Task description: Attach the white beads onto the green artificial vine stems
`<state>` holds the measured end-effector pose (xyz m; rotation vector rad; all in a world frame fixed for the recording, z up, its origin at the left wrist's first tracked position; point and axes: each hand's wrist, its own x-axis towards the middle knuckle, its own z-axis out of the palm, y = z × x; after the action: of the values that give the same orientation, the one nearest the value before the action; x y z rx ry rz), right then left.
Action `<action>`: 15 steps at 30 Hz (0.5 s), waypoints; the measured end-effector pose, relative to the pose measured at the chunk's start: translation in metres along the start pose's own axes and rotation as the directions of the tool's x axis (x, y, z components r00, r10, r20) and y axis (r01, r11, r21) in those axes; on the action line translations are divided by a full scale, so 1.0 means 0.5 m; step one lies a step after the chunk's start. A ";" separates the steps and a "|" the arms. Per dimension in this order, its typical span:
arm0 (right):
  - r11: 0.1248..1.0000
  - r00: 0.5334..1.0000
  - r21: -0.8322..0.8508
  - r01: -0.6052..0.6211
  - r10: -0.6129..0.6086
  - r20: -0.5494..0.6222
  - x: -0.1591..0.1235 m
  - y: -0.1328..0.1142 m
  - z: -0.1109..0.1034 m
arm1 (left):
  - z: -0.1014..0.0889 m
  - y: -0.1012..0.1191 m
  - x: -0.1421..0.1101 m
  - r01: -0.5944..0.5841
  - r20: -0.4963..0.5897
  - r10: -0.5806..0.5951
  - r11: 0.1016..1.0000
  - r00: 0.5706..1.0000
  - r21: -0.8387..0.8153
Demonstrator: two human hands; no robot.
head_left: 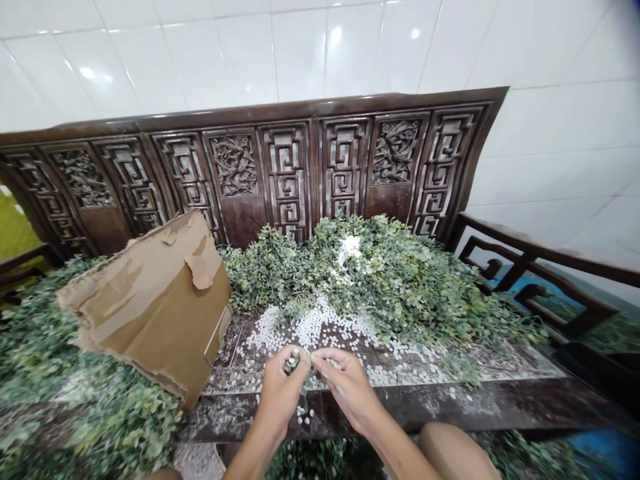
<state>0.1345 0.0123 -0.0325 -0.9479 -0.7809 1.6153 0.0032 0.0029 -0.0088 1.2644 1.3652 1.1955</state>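
My left hand [281, 379] is closed on a small sprig of green leaves [291, 362], and part of its stem hangs below the palm with a few white bits at its end. Thumb and finger of my right hand [347, 387] are pinched together, their tips meeting those of my left hand; what lies between them is too small to make out. Just beyond both hands, many small white discs [313, 325] are scattered over the dark wooden bench seat [415, 407]. A heap of leafy green sprigs [400, 287] lies behind the discs.
A torn cardboard piece [155, 307] leans upright at left, with a thin metal wire frame [218, 339] beside it. More greenery [135, 413] covers the left of the bench. A carved backrest [245, 217] and an armrest [530, 260] bound the seat. White clumped pieces [350, 248] top the heap.
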 end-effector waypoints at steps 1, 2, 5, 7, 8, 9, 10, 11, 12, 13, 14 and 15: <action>1.000 1.000 0.005 -0.002 0.002 0.006 0.000 0.001 0.001 | 0.000 0.000 0.000 -0.002 -0.003 0.002 1.000 1.000 0.000; 1.000 1.000 0.015 -0.005 0.005 0.013 -0.001 0.002 0.001 | 0.001 0.000 -0.001 -0.002 -0.004 0.002 1.000 1.000 -0.005; 0.997 0.999 0.076 -0.018 0.016 0.034 0.001 0.004 0.004 | 0.003 0.004 0.000 0.022 0.009 -0.022 0.999 1.000 -0.035; 0.986 0.998 0.156 -0.058 0.054 0.027 0.010 0.008 0.000 | 0.005 0.008 0.000 0.053 0.014 -0.052 0.998 0.999 -0.044; 0.974 0.996 0.208 -0.090 0.091 0.003 0.016 0.011 -0.006 | 0.006 0.010 -0.001 0.072 0.015 -0.072 0.997 0.997 -0.036; 0.957 0.991 0.263 -0.120 0.133 -0.033 0.024 0.015 -0.014 | 0.007 0.012 -0.003 0.094 0.025 -0.094 0.995 0.995 -0.019; 0.937 0.980 0.317 -0.149 0.183 -0.083 0.033 0.019 -0.025 | 0.008 0.014 -0.006 0.118 0.054 -0.118 0.993 0.992 0.009; 0.918 0.960 0.365 -0.154 0.226 -0.163 0.041 0.022 -0.038 | 0.008 0.015 -0.011 0.136 0.106 -0.140 0.990 0.984 0.048; 0.914 0.949 0.377 -0.152 0.242 -0.204 0.050 0.025 -0.053 | 0.008 0.016 -0.018 0.146 0.184 -0.161 0.985 0.970 0.096; 0.912 0.939 0.382 -0.151 0.253 -0.232 0.057 0.028 -0.069 | 0.008 0.015 -0.026 0.147 0.281 -0.183 0.978 0.942 0.147; 0.910 0.931 0.387 -0.150 0.262 -0.254 0.062 0.029 -0.084 | 0.008 0.013 -0.035 0.136 0.381 -0.203 0.971 0.902 0.196; 0.907 0.921 0.393 -0.152 0.274 -0.277 0.066 0.031 -0.098 | 0.008 0.009 -0.043 0.120 0.469 -0.225 0.963 0.854 0.242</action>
<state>0.1666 0.0419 -0.0751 -1.0181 -0.1376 1.6588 0.0094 -0.0184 -0.0051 1.4339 1.2013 0.5551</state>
